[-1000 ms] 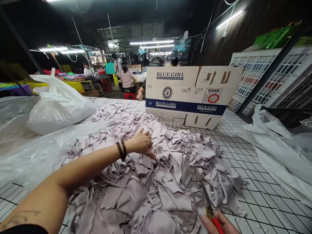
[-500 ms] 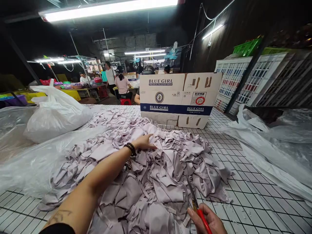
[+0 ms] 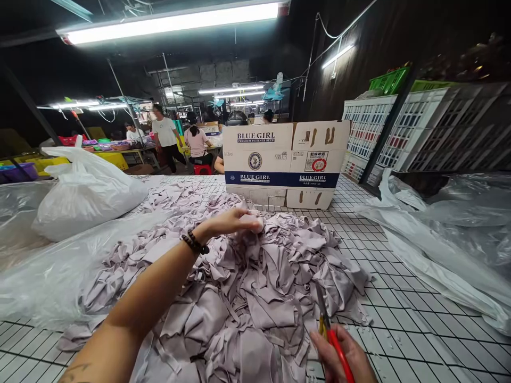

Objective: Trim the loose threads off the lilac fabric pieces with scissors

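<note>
A broad heap of pale mauve fabric pieces [image 3: 275, 266] covers the middle of the table. My left hand [image 3: 233, 221], with a dark bead bracelet at the wrist, reaches over the top of the heap. Its thumb and fingers are closed on a pale fabric piece [image 3: 252, 217], raised a little above the others. At the lower right, my right hand [image 3: 347, 354] holds scissors [image 3: 335, 346] by their red handles. The dark blades point up and away, beside the heap's right edge; they look closed.
A Blue Girl carton [image 3: 279, 159] stands behind the heap on the grid-patterned table [image 3: 399, 298]. Filled white plastic bags [image 3: 88, 197] sit at the left, and clear and white plastic sheeting [image 3: 439, 255] lies at the right. Stacked white crates [image 3: 399, 127] and several people are beyond.
My left hand has gone from open fingers on the heap to closed on a fabric piece, lifting it slightly. My right hand still holds the scissors. A standing person in the background has turned.
</note>
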A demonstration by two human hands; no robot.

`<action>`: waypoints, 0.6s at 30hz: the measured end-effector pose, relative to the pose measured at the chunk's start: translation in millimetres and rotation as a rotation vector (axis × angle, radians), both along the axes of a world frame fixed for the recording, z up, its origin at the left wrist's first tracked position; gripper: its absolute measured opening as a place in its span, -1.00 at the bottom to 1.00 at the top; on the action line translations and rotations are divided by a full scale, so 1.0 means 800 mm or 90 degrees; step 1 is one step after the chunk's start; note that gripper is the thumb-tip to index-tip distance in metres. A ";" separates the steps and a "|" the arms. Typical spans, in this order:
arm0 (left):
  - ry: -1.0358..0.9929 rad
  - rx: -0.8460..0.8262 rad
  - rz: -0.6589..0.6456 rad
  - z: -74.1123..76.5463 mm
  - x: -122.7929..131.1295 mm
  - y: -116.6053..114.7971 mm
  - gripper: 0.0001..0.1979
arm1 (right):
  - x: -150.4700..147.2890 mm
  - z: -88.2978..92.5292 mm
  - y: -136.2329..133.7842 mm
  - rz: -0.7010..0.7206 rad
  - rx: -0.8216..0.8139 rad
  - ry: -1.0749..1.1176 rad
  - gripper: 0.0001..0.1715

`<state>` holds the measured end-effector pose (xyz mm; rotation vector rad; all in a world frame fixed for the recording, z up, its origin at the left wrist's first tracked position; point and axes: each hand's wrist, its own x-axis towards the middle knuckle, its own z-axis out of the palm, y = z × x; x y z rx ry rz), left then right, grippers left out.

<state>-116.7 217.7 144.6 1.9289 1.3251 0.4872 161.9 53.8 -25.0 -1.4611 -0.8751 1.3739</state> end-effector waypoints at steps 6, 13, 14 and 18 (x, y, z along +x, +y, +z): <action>-0.213 -0.017 -0.193 0.081 0.045 -0.082 -0.70 | -0.038 0.105 0.062 0.001 0.258 0.095 -0.39; -0.004 0.088 -0.168 0.102 0.036 -0.125 -0.76 | -0.062 0.157 0.064 0.221 0.288 0.190 -0.47; 0.037 0.102 -0.134 0.097 0.029 -0.129 -0.73 | -0.056 0.157 0.061 0.231 0.287 0.192 -0.47; 0.124 0.000 -0.077 0.056 -0.004 -0.149 -0.63 | -0.025 0.155 0.064 0.254 0.274 0.182 -0.49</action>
